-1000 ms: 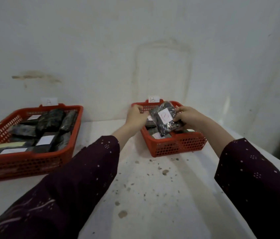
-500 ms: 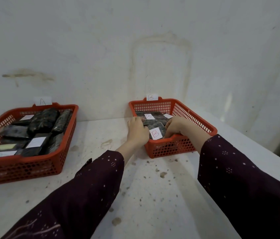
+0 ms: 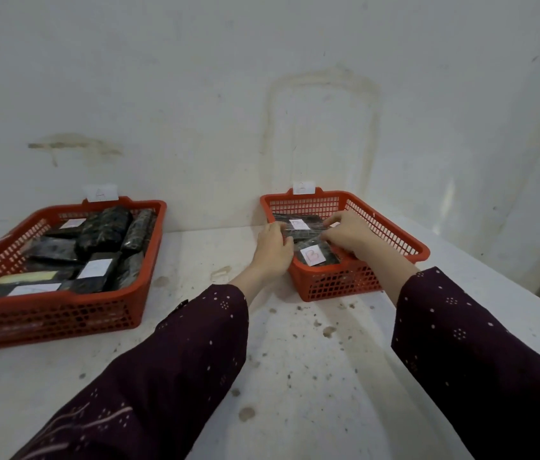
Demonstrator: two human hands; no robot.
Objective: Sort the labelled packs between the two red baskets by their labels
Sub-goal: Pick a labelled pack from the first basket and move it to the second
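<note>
— What could go wrong from here?

— Left to right: the left hand (image 3: 272,250) curls over the left wall of the smaller red plastic mesh basket (image 3: 338,283), centre-right of the frame, at one end of a dark film-wrapped pack (image 3: 305,234). Whether it pinches the pack or the rim, I cannot tell. The right hand (image 3: 348,232) pinches the other end. The pack sits inside the basket on top of others. The film looks slick, so a one-sided pinch might let it slide or flip. The white label nearby is too blurred to read, so a mis-sort is possible.

— And around it?

— Lower left is a wide red plastic mesh basket (image 3: 56,313) under a white paper tag marked A (image 3: 100,193), crowded with dark packs. A speckled white tabletop (image 3: 295,376) lies between the baskets. In front of the held pack is a dark pack with a white B label (image 3: 315,255), and the basket walls hem both hands in.
</note>
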